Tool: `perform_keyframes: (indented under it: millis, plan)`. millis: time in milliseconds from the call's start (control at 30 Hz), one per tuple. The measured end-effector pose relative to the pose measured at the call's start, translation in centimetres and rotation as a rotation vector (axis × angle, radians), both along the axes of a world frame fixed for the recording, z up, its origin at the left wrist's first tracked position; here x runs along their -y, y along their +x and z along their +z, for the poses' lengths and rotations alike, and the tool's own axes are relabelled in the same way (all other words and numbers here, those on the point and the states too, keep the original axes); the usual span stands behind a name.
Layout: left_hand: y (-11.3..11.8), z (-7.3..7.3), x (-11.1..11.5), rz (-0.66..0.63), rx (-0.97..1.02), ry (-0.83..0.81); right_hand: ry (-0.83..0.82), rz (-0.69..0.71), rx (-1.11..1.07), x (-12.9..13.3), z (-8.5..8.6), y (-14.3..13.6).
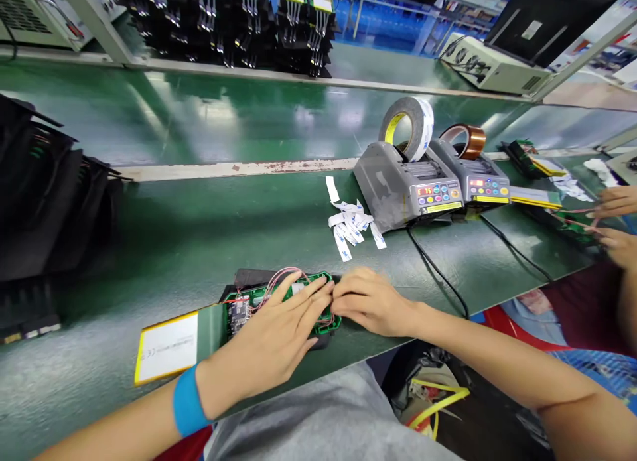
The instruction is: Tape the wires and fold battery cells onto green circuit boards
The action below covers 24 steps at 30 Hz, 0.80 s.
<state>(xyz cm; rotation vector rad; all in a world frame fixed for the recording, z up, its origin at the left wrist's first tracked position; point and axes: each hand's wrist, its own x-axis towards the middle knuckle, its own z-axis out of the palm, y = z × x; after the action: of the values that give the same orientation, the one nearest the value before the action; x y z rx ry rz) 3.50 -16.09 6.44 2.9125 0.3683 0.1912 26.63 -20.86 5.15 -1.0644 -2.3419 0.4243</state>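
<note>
A green circuit board [259, 294] with pink wires lies on a dark backing at the bench's front edge. My left hand [279, 328], with a blue band at the wrist, rests over the board, its fingers stretched out toward the right end. At that end, my right hand [371, 302] is closed in a pinch and slightly blurred. Whatever its fingertips hold is hidden. A flat battery pack [169, 347] with a white label and yellow edges lies left of the board, beside my left forearm. A small dark module [239, 314] sits on the board's left part.
Two grey tape dispensers [398, 189] stand right of centre, near peeled white strips [351, 223]. Black cables [438, 268] run to the bench edge. Black parts [50, 189] are stacked at left. A co-worker's hands [617, 239] hold wires at far right. A bin bag [423, 375] hangs below.
</note>
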Motion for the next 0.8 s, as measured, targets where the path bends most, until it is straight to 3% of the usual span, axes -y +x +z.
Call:
perform_keyframes:
  millis: [100,233,433,667,800]
  plan:
    - [-0.2,0.0,-0.1,-0.024,0.000,-0.021,0.092,0.207,0.047,-0.3,-0.2,0.5]
    - [-0.2,0.2,-0.4,-0.044,0.012,-0.059,0.152,0.343,0.169,-1.0,0.0,1.2]
    - [-0.3,-0.1,-0.4,-0.049,0.014,-0.018,0.230,0.398,0.296,-1.5,0.4,1.2]
    - [-1.5,-0.3,-0.6,-0.035,0.029,0.014,0.136,0.495,0.364,-3.0,1.0,1.0]
    - [-2.0,0.2,0.1,-0.017,-0.021,0.094,0.096,0.445,0.341,-2.8,1.0,1.2]
